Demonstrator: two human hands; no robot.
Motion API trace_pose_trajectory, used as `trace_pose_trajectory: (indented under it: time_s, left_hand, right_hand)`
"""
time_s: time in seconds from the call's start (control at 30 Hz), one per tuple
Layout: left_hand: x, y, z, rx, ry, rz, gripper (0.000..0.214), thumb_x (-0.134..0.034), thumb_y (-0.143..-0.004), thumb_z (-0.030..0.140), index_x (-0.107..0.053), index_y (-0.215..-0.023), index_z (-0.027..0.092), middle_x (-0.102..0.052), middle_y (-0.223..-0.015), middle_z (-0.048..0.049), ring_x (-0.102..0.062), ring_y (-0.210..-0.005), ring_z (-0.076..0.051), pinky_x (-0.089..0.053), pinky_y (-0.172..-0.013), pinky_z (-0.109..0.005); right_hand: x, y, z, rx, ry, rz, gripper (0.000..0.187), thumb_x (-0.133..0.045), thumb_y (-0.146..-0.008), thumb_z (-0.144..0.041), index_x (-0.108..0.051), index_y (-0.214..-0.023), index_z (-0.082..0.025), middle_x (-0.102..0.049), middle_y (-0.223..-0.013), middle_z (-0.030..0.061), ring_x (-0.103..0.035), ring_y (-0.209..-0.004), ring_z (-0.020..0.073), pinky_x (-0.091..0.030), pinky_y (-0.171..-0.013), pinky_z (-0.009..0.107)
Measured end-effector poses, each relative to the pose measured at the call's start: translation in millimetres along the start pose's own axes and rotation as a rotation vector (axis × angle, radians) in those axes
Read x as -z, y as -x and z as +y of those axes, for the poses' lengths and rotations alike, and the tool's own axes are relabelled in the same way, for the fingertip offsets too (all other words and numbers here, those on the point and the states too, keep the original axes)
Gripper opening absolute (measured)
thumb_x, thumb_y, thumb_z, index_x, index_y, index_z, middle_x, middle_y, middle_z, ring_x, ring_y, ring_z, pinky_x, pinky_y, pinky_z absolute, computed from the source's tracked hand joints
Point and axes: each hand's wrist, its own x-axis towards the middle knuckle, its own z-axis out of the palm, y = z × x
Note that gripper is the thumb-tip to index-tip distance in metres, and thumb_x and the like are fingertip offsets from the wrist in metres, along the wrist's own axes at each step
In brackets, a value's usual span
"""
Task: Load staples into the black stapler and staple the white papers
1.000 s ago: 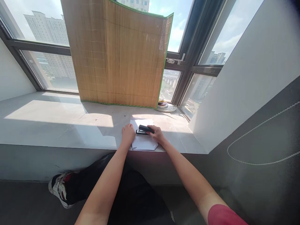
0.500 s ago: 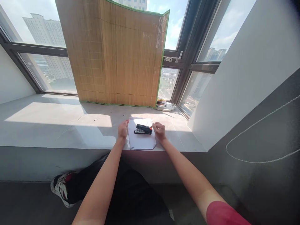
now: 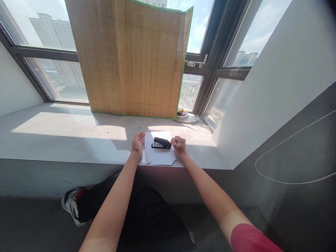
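A white sheet of paper point(image 3: 160, 156) lies at the front edge of the grey window ledge point(image 3: 65, 140). On its far half rests a black stapler point(image 3: 161, 143), lying crosswise. My left hand point(image 3: 138, 143) stands on its side along the paper's left edge, fingers stretched out and holding nothing. My right hand point(image 3: 179, 145) rests at the paper's right edge with fingers curled in. Its knuckles are right beside the stapler's right end, and nothing shows in its grip.
A bamboo mat with green trim point(image 3: 133, 59) leans upright against the window behind the paper. A small stack of round dishes point(image 3: 185, 116) sits in the ledge's back right corner. A white wall point(image 3: 267, 87) closes the right side. My legs and a sneaker point(image 3: 70, 206) are below the ledge.
My right hand has let go of the stapler and drawn back to the paper's right edge. My left hand has lifted off the paper, opening at its left edge.
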Motion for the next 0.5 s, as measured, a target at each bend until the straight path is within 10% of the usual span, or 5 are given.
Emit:
trace_pose_trajectory:
  time_s: [0.33, 0.5]
  left_hand:
    - [1.0, -5.4, -6.5, -0.003, -0.017, 0.018, 0.036, -0.045, -0.106, 0.041, -0.074, -0.102, 0.02, -0.075, -0.137, -0.0157, -0.069, -0.133, -0.025, -0.047, -0.118, -0.042]
    - [0.3, -5.7, -7.9, 0.003, -0.052, 0.018, 0.037, -0.045, -0.107, 0.042, -0.073, -0.099, 0.019, -0.076, -0.135, -0.0172, -0.072, -0.128, -0.026, -0.048, -0.116, -0.043]
  right_hand:
    - [0.0, 4.1, -7.7, 0.139, 0.1, -0.066, 0.048, -0.053, -0.104, -0.036, -0.046, -0.058, -0.025, -0.054, -0.067, 0.0025, -0.05, -0.073, 0.0207, -0.042, -0.069, 0.034]
    - [-6.2, -0.1, -3.0, 0.2, 0.041, -0.295, 0.031, -0.075, -0.096, -0.039, -0.074, -0.123, -0.025, -0.077, -0.12, 0.0088, -0.066, -0.109, 0.0272, -0.055, -0.094, 0.042]
